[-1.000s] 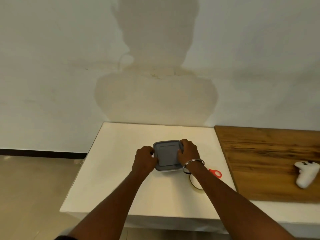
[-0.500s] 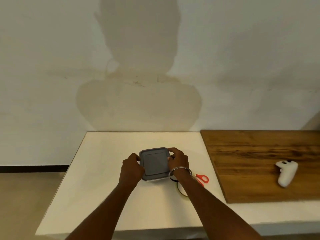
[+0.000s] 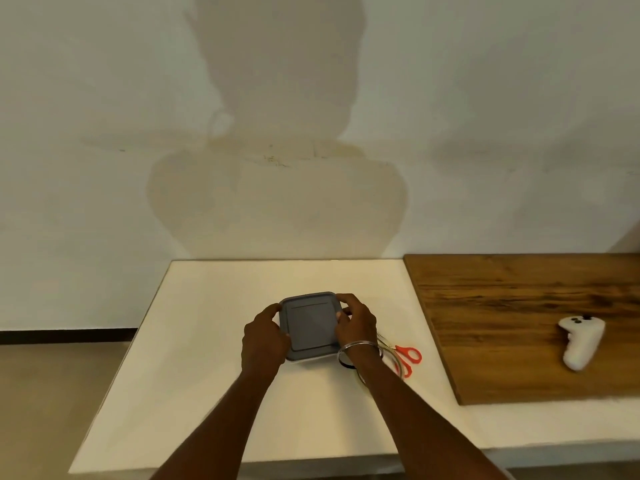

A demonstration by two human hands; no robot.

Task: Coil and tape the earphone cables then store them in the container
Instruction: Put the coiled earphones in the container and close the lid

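Left grip (image 3: pixel 265 336) and right grip (image 3: pixel 356 323) curl around opposite edges of the closed container (image 3: pixel 310 323) on the table (image 3: pixel 214 375), probably steadying it for opening or sealing.

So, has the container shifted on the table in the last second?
No: the container sits as close to the red scissors; only the camera moved.

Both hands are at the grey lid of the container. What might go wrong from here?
1. The left hand and right hand grip the lid at opposite edges; uneven pressing may leave one side unseated.
2. The right wrist lies over the tape roll, close beside the scissors; drawing the arm back might drag them along.
3. No earphone cables show, so whether all of them are inside cannot be checked.
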